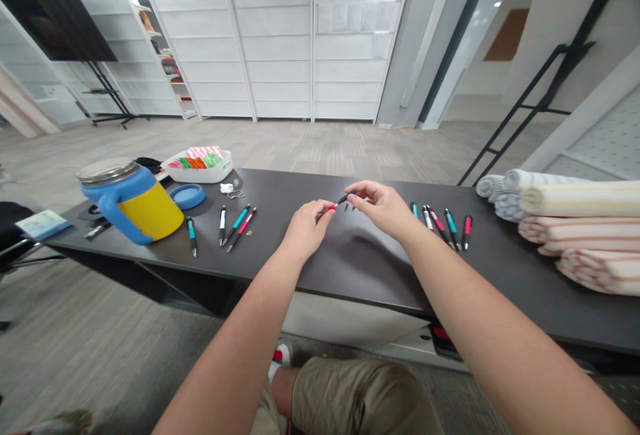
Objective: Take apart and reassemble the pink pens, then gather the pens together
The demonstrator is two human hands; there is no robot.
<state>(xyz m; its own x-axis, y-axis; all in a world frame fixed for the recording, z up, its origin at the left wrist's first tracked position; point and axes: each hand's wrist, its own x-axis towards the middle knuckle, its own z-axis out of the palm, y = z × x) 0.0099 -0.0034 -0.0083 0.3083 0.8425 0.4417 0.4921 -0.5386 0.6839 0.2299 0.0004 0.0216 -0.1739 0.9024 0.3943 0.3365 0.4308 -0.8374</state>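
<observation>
Over the middle of the desk, my left hand (309, 227) pinches the red part of a ballpoint pen (342, 199). The fingertips of my right hand (384, 207) close on the pen's black end. Whether the pen's two parts are joined is too small to tell. Small dark pieces (347, 207) show under my right hand, partly hidden by its fingers. On the left lie a teal pen (192, 237), a silver pen (223, 225), another teal pen (238, 223) and a red pen (242, 229). Right of my right hand lie several more, including a teal pen (451, 229) and a red pen (467, 232).
A blue and yellow jug (153, 205) stands at the left, beside a blue lid (187, 196). Behind them sits a white basket (200, 173) of colourful packets. Rolled striped cloths (580, 198) are stacked at the right end of the dark desk (360, 275).
</observation>
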